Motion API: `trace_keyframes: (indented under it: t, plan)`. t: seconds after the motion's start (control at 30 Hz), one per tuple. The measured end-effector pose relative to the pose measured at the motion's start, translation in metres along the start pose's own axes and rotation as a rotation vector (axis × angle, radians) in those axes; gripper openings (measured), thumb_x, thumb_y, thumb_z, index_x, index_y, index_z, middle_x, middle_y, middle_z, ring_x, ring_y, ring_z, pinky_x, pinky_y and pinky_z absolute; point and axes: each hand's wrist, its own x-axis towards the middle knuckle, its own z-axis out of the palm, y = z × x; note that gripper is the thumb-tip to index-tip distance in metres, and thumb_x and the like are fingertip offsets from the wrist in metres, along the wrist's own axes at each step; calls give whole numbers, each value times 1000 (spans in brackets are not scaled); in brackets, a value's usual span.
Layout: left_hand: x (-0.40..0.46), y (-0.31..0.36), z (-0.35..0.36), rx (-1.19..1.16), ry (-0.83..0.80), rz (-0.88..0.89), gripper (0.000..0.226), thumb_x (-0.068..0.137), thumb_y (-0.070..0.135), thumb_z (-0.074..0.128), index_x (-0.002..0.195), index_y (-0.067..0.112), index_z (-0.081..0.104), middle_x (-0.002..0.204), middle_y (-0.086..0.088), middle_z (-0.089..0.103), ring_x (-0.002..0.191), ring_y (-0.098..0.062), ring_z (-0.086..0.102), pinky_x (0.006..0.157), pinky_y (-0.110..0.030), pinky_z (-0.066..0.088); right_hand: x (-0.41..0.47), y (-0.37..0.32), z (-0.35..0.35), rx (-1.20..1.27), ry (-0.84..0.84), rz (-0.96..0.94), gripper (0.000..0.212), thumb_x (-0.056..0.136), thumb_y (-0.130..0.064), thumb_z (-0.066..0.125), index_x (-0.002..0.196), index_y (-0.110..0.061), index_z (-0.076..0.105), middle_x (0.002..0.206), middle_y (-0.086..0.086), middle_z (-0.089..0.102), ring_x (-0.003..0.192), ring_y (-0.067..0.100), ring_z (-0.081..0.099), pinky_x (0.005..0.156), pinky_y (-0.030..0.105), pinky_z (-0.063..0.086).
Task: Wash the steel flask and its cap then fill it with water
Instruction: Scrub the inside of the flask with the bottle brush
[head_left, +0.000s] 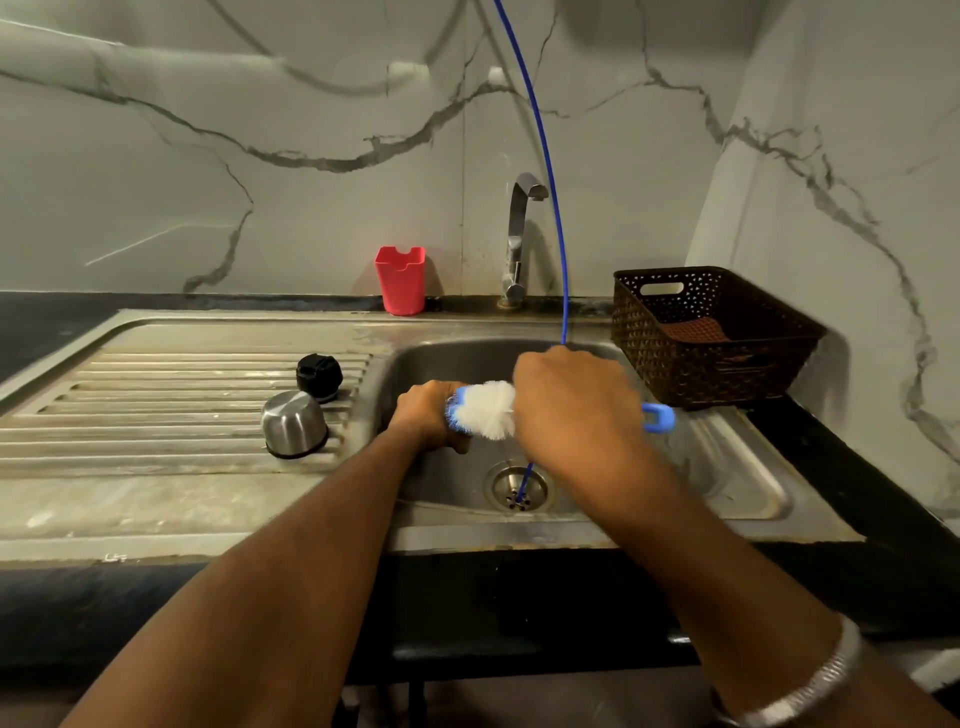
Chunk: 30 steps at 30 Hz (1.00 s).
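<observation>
**Brush at the sink; flask body not identifiable**

While both hands are working over the sink basin (447, 358), the bottle brush (488, 409) is lying roughly level between them. Its white bristle head is showing in the gap between the hands, and its blue handle end is protruding past the right hand (576, 410) toward the basket side. The right hand is closing around the brush handle, knuckles up. The left hand (431, 415) is curling around something at the bristle tip — the gripped item is hidden by the fingers and the brush, so I cannot tell whether it is the flask body.

Two flask parts are sitting on the ribbed draining board (156, 395), left of the basin: a steel cup-shaped cap (294, 423), mouth down, and a black stopper (319, 375) just behind it, near but apparently not touching.

A thin blue hose (548, 171) is hanging down from above, passing beside the tap (519, 239) and behind the right hand, with its end reaching the drain strainer (517, 486). No running water is discernible at the tap.

A red plastic holder (400, 279) is standing against the marble-patterned wall, left of the tap. A dark woven basket (711, 338) is sitting on the counter to the right of the basin, holding a brownish cloth. A metal bangle (810, 686) is showing on the right wrist.
</observation>
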Motion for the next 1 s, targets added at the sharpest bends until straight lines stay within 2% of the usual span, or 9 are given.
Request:
trace_keyframes:
  t: [0.13,0.3,0.37,0.5,0.6,0.77,0.87,0.93,1.0]
  plan:
    - [-5,4,-3,62,10,18,54,67,26,89,117,34,69,108,1,74,107,-24,68,80,-26,43,25,-31,38,-85,-12,-155,17,99,-13,54,111,-14,66,112,4,68,106,26,66,73,35,40]
    - [-8,2,-4,35,-13,34,56,67,25,87,117,39,69,105,6,73,103,-21,67,82,-26,45,35,-35,66,-247,14,-398,16,100,-15,55,112,-12,64,110,5,70,99,25,68,69,35,41]
    - [-8,1,-3,35,-12,57,54,66,24,89,115,36,70,95,8,70,93,-17,64,79,-24,41,30,-31,58,-258,-4,-429,18,100,-12,53,114,-10,64,114,7,69,103,26,67,70,36,40]
    - [-5,-3,-1,25,-4,81,53,62,19,91,109,33,71,88,10,65,83,-11,53,77,-23,39,15,-20,28,-289,-101,-370,18,97,-8,57,113,-6,64,119,8,65,111,27,64,78,35,44]
    - [-3,-4,-2,10,1,65,50,66,20,90,109,32,69,88,10,62,86,-11,54,76,-23,38,11,-22,22,-305,-39,-329,17,98,-8,55,114,-9,62,115,6,64,108,26,64,74,35,42]
    - [0,3,-1,68,18,50,26,87,22,72,110,30,63,119,-3,70,109,-25,63,80,-28,38,36,-42,51,-225,-11,-320,17,99,-10,55,112,-11,66,112,4,67,104,26,66,70,36,44]
    - [-1,0,-1,37,8,45,41,82,21,78,120,33,68,115,-1,71,111,-25,65,83,-27,42,48,-46,74,-86,-51,-283,20,97,-8,58,115,-11,65,117,8,68,105,27,67,77,36,48]
    - [-5,0,-3,1,3,42,45,73,20,85,112,35,71,103,3,73,106,-22,68,80,-24,43,50,-42,80,0,-63,-252,26,95,-6,61,120,-11,64,122,9,67,111,27,65,86,36,50]
    - [-8,2,-4,-8,2,44,54,64,21,90,113,36,72,102,6,75,101,-16,68,81,-24,46,46,-36,73,84,-102,-189,33,93,-7,63,126,-11,62,128,9,64,118,28,62,91,36,49]
